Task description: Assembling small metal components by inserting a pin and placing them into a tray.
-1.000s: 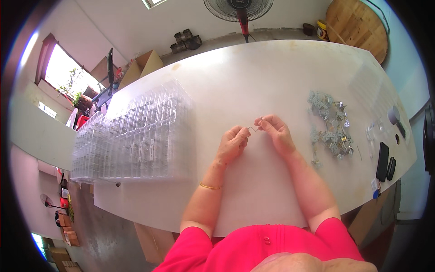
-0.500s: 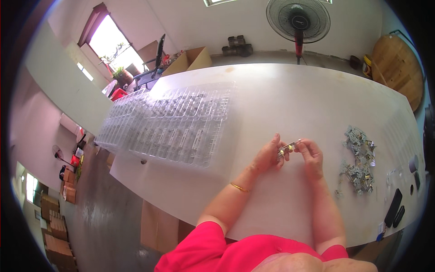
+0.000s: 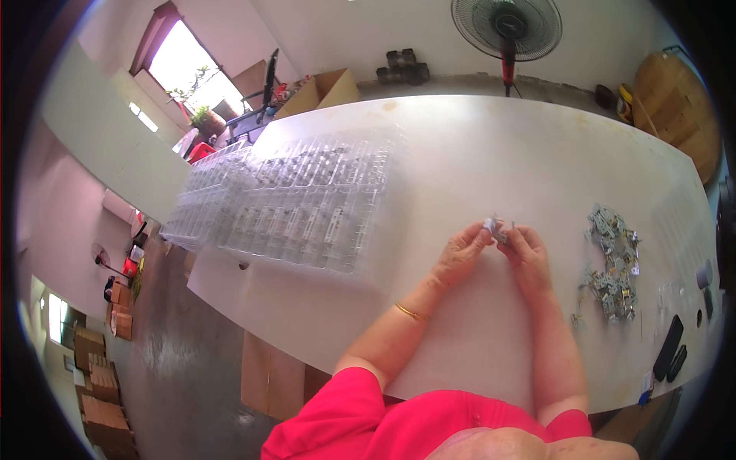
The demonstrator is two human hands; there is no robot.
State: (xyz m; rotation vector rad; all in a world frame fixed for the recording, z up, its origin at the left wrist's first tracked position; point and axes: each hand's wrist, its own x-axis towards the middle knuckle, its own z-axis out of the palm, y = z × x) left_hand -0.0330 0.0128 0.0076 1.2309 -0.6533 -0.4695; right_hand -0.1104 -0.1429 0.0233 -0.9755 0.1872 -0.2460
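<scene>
- Angular, jagged, grey metal fitting (image 3: 492, 225).
- My left hand (image 3: 463, 251) and right hand (image 3: 527, 255) pinch it, fingers closed.
- Blur hides its direction and long axis.

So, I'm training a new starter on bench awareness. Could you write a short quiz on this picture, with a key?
1. What does the left hand hold at its fingertips?
2. True or false: the pile of metal parts lies to the right of the right hand.
3. What sits on the table to the left of both hands? A) a wooden disc; B) clear plastic trays; C) a dark flat device

Key: 1. A small metal piece; 2. True; 3. B
</scene>
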